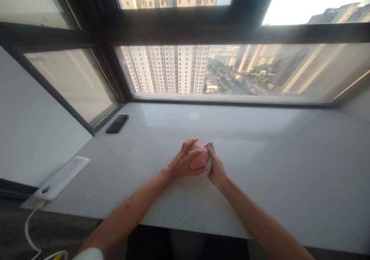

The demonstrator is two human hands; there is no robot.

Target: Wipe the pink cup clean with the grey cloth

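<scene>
A pink, rounded object (199, 160) is held just over the pale speckled sill, near its middle; its exact kind I cannot make out. My left hand (182, 161) wraps round it from the left, with fingers over the top and the thumb across its near face. Pressed against its right side is a whitish cloth (208, 158), gripped in my right hand (216, 167). The right fingers are mostly hidden behind the cloth and the pink object.
A white power strip (62, 179) with a white cable (27, 229) lies at the sill's left edge. A dark pixelated object (117, 124) sits in the far left corner. Dark-framed windows (216, 103) bound the sill (274, 175) at the back, with tall buildings outside.
</scene>
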